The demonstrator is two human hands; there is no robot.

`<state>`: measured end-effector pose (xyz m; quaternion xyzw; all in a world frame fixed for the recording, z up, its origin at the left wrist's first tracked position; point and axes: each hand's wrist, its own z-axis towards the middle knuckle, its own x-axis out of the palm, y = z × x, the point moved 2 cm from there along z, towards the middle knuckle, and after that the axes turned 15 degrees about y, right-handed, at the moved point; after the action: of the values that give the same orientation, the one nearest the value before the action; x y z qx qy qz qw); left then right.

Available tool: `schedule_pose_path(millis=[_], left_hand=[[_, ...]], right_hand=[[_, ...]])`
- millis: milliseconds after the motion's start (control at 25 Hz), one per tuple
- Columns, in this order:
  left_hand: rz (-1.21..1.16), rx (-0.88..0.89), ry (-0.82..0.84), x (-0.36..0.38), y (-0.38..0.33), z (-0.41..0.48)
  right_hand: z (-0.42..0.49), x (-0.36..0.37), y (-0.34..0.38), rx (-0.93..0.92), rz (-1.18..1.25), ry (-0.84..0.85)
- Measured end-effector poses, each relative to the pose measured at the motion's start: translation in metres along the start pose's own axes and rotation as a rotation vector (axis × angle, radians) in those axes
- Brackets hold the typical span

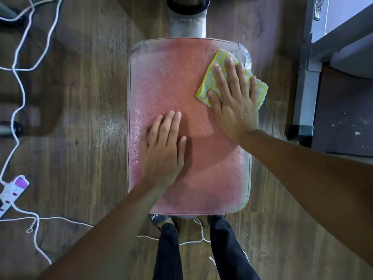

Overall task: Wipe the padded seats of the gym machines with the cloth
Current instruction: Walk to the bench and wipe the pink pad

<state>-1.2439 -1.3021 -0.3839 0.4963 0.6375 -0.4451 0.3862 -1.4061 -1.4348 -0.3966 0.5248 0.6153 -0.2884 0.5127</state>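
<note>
Right hand [234, 104] flat, fingers straight and spread, palm down, pressing the cloth [206, 83] against the padded seat [181, 87]. Left hand [163, 150] also flat, fingers straight and close together, resting bare on the seat's middle, left of centre; it holds nothing.

Cloth: yellow-and-white striped, folded, lying at the seat's far right corner, its outer edge reaching just past the pad's right side. Hands apart, the right one farther out than the left.

Seat: reddish-pink, textured, rounded rectangle. Fine droplets speckle its far half. Covering looks worn and peeling at the far right corner, beside the cloth.

Grey support post [187, 23] meets the far edge of the seat. Dark trouser legs [169, 249] stand at its near edge.

Wood-pattern floor [90, 98] underneath. White cord [18, 77] loops across the floor on the left, running to a white and purple power strip [12, 190] at lower left. Grey machine frame [306, 87] stands upright to the right, well apart from the seat.
</note>
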Motion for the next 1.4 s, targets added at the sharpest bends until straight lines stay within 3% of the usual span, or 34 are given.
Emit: schedule_pose_path(millis=[200,560,720,960,1080,1160,1240,1320,1400], left_hand=[[-0.011,-0.038,0.011,-0.016,0.024,0.057],[-0.006,-0.015,0.021,-0.013,0.029,0.064],[-0.060,-0.002,-0.004,-0.012,0.031,0.064],[-0.511,0.030,-0.088,-0.024,0.038,0.062],[-0.452,-0.020,-0.157,-0.036,0.033,0.063],[-0.403,-0.050,-0.184,-0.043,0.023,0.070],[-0.320,-0.126,-0.199,-0.048,0.005,0.085],[-0.273,-0.222,-0.180,-0.050,-0.022,0.106],[-0.300,-0.349,-0.136,-0.046,-0.043,0.131]], right_hand=[[0.032,-0.010,0.003,0.122,0.129,0.031],[0.069,-0.022,0.033,0.162,0.160,0.082],[0.088,-0.023,0.070,-0.001,0.107,0.110],[0.047,-0.004,0.089,-0.240,-0.043,0.099],[0.039,-0.016,0.085,-0.322,0.262,0.129],[0.039,-0.031,0.067,-0.255,0.495,0.001],[0.035,-0.036,0.036,-0.026,0.516,-0.106],[0.029,-0.031,0.008,0.139,0.495,-0.001],[0.024,-0.024,-0.004,0.096,0.448,0.088]])
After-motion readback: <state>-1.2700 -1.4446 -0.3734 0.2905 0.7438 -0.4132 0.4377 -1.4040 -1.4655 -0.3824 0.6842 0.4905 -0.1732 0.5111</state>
